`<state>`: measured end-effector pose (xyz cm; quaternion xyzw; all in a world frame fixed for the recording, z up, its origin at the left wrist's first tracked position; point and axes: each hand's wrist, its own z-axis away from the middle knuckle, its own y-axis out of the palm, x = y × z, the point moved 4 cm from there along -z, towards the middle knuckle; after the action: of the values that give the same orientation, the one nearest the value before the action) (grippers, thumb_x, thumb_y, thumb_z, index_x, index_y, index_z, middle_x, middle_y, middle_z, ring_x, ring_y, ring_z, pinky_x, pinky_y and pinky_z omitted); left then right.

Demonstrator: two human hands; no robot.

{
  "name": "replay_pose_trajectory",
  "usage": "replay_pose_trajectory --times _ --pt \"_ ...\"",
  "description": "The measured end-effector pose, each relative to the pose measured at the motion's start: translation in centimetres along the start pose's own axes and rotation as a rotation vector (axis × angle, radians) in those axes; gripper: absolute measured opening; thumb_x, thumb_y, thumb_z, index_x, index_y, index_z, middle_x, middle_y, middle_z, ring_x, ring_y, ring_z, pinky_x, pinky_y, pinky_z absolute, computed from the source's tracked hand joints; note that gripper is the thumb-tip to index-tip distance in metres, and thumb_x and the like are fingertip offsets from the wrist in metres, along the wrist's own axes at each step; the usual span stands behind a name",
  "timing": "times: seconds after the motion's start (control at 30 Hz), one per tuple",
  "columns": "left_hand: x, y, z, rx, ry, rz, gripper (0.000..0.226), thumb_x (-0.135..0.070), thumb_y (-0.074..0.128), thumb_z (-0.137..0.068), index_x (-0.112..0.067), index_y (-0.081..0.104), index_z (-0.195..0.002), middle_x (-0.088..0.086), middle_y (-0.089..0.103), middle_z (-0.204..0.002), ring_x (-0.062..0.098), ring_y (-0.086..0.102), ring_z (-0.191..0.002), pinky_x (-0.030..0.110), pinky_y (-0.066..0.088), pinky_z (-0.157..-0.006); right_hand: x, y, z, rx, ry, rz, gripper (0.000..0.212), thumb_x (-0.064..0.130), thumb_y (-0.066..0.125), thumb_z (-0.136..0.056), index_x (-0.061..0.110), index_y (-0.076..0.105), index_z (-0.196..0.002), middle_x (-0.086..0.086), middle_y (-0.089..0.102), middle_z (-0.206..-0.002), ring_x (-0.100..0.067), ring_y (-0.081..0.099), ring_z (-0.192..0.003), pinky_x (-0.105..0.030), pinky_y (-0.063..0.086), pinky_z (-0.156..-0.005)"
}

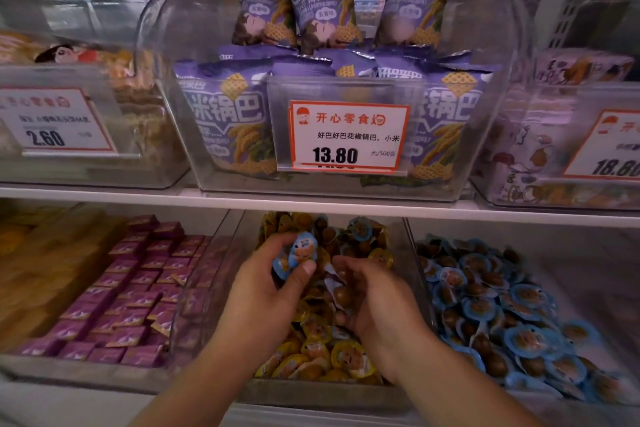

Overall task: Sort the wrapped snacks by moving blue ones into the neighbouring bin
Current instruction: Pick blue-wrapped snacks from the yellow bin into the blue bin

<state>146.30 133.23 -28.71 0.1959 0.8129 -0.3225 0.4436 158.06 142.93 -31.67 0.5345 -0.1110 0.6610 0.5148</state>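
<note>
Head view: left hand point(266, 284) grips several blue-wrapped snacks point(300, 253) above the middle bin point(221, 274), which holds mostly yellow-wrapped snacks point(346, 357). Right hand point(372, 295) is curled round brown snack pieces over the same bin. The neighbouring bin point(420, 274) to the right holds a heap of blue snacks point(512, 315).

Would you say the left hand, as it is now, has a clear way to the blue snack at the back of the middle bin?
Probably yes: nothing covers that blue snack, but the left hand already holds blue snacks.
</note>
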Motion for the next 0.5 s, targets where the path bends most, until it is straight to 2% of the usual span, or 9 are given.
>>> replay_pose_trajectory --times 0.07,0.1,0.2,0.23,0.3,0.33,0.43,0.5 --pt "-1.6 1.2 0.7 -0.034 0.054 0.007 0.027 -0.023 0.065 -0.094 -0.047 0.059 -0.106 -0.026 0.068 -0.1 -0.006 0.065 -0.092 0.009 0.049 -0.073 -0.2 0.8 1.1 0.15 0.125 -0.131 0.043 0.04 0.048 -0.097 0.011 0.079 -0.097 -0.014 0.075 -0.103 -0.03 0.072 -0.091 -0.042 0.06 -0.07" --pt "-2.6 2.1 1.0 -0.009 0.086 -0.001 0.029 -0.027 0.062 -0.093 -0.05 0.057 -0.109 -0.028 0.066 -0.104 -0.008 0.063 -0.097 0.01 0.049 -0.077 -0.2 1.2 1.7 0.213 0.162 -0.189 0.05 0.047 0.044 -0.097 0.011 0.077 -0.107 -0.016 0.073 -0.112 -0.031 0.071 -0.101 -0.045 0.059 -0.08" --pt "-4.6 4.7 2.4 0.1 0.224 -0.217 0.046 -0.034 0.05 -0.092 -0.058 0.041 -0.131 -0.046 0.048 -0.122 -0.017 0.04 -0.123 0.019 0.04 -0.102 0.8 0.8 3.2 0.258 0.168 -0.373 0.055 0.054 0.053 -0.092 0.009 0.074 -0.116 -0.017 0.07 -0.12 -0.028 0.07 -0.109 -0.039 0.052 -0.096" --pt "-4.9 5.4 2.8 0.116 0.275 -0.312 0.048 -0.037 0.046 -0.094 -0.053 0.037 -0.139 -0.045 0.043 -0.13 -0.018 0.029 -0.132 0.027 0.034 -0.111 1.5 0.3 3.7 0.253 0.143 -0.392 0.054 0.053 0.056 -0.091 0.008 0.074 -0.116 -0.017 0.071 -0.119 -0.027 0.07 -0.108 -0.039 0.051 -0.098" --pt "-5.5 6.6 3.3 0.142 0.305 -0.469 0.052 -0.047 0.033 -0.097 -0.038 0.033 -0.149 -0.027 0.035 -0.15 -0.004 0.015 -0.147 0.043 0.022 -0.12 2.7 -1.0 4.5 0.232 0.07 -0.356 0.047 0.047 0.059 -0.091 0.01 0.074 -0.116 -0.015 0.072 -0.117 -0.027 0.071 -0.107 -0.04 0.051 -0.096" --pt "-5.7 7.1 3.6 0.144 0.295 -0.523 0.058 -0.052 0.027 -0.097 -0.033 0.03 -0.152 -0.019 0.031 -0.157 0.003 0.011 -0.15 0.045 0.017 -0.122 3.2 -1.8 4.8 0.208 0.005 -0.3 0.039 0.042 0.062 -0.091 0.014 0.074 -0.116 -0.012 0.073 -0.116 -0.025 0.071 -0.106 -0.04 0.053 -0.094" --pt "-6.6 8.9 4.4 0.182 0.317 -0.491 0.071 -0.053 0.032 -0.093 -0.026 0.016 -0.156 -0.011 0.022 -0.162 0.009 0.011 -0.152 0.039 0.017 -0.123 4.2 -4.1 5.4 0.07 -0.264 -0.071 0.018 0.028 0.071 -0.088 0.026 0.075 -0.106 -0.001 0.076 -0.109 -0.015 0.072 -0.103 -0.028 0.058 -0.083" --pt "-6.8 9.8 4.5 0.253 0.293 -0.359 0.08 -0.06 0.036 -0.088 -0.036 -0.001 -0.154 -0.023 0.004 -0.162 -0.002 0.002 -0.15 0.026 0.013 -0.122 4.6 -5.1 5.7 0.011 -0.362 0.008 0.017 0.024 0.075 -0.085 0.029 0.075 -0.102 0.0 0.077 -0.105 -0.015 0.073 -0.099 -0.027 0.059 -0.078"
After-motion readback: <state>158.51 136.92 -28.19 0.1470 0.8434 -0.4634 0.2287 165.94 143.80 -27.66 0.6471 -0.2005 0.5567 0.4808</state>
